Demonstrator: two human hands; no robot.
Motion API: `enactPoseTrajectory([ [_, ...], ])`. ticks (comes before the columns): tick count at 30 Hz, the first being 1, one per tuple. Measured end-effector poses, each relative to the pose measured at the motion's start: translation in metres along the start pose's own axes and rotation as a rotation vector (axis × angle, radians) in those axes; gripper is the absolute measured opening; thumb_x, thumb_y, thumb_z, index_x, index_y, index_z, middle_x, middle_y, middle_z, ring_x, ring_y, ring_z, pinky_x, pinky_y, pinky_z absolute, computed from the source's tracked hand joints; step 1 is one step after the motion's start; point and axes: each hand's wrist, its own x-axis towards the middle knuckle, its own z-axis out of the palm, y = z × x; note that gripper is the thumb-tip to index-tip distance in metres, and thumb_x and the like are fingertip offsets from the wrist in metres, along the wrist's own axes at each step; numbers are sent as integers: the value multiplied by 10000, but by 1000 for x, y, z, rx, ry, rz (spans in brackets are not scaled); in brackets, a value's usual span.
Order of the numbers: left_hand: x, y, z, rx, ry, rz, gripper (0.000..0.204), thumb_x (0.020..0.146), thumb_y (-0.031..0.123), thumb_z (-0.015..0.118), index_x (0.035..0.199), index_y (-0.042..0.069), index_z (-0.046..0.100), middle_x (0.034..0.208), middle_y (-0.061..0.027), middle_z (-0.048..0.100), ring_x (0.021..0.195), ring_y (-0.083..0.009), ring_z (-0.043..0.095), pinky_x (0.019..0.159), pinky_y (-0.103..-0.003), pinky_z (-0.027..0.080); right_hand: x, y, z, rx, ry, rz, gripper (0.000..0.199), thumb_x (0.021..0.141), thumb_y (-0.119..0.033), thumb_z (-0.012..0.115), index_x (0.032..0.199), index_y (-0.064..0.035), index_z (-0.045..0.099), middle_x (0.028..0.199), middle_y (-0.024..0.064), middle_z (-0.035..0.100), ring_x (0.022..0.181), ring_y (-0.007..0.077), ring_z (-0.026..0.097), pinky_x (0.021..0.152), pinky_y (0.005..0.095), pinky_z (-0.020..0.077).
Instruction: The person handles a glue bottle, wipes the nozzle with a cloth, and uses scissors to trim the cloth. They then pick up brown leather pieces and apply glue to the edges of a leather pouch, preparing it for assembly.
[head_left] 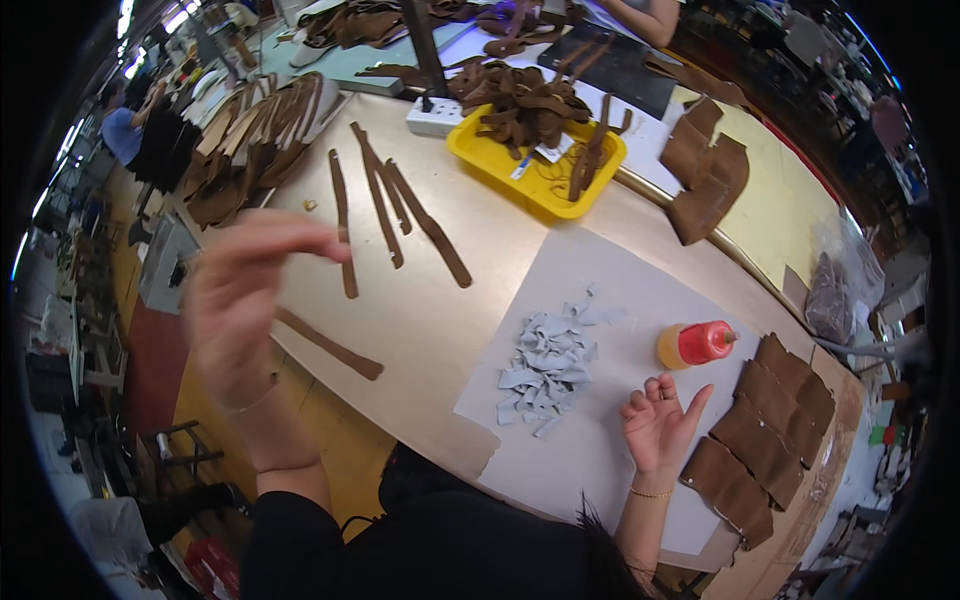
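My left hand (240,300) is raised at the table's left edge, smeared by motion. Its fingertips overlap a narrow brown strip (339,195) in the picture; contact and grip are unclear. Close by, several more brown strips (430,235) lie on the table, one (335,345) along its near edge. Palm up, my right hand (660,425) has loosely bent fingers, a thumb held apart and nothing in it. Just beyond it is a squeeze bottle (703,343) with a red part and a yellowish part. Pale grey-blue scraps (548,365) are heaped to its left on a grey sheet (620,290).
Brown panels (765,440) overlap at the right. A yellow tray (555,205) holds brown strips, beside a white power strip (434,117). Brown pieces (255,145) are stacked at far left, others (705,170) at far right. A person's arm (648,18) shows at the back.
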Motion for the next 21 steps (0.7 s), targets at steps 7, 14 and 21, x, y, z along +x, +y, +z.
enactPoseTrajectory([
  [7, -47, -55, 49, 57, -640, -611, 281, 929, 124, 566, 1194, 32, 585, 1133, -105, 619, 1090, -224, 579, 911, -342, 459, 28, 4, 12, 231, -177, -28, 557, 921, -624, 465, 982, -91, 612, 848, 22, 587, 729, 148, 511, 729, 325, 392],
  [14, -61, -98, 69, 422, -502, -582, 230, 933, 59, 483, 1114, 1, 612, 1101, -178, 620, 1011, -310, 605, 893, -349, 469, 35, -5, 4, 344, -239, -113, 485, 880, -564, 564, 1019, -100, 537, 890, -7, 507, 767, 129, 469, 741, 295, 379],
  [21, -50, -171, 34, 925, -270, -320, 340, 860, -31, 554, 1195, 23, 580, 1265, -180, 518, 1141, -366, 522, 950, -421, 437, 53, -3, 20, 546, -195, -61, 708, 825, -753, 465, 976, -72, 586, 801, 20, 564, 700, 149, 501, 682, 310, 391],
])
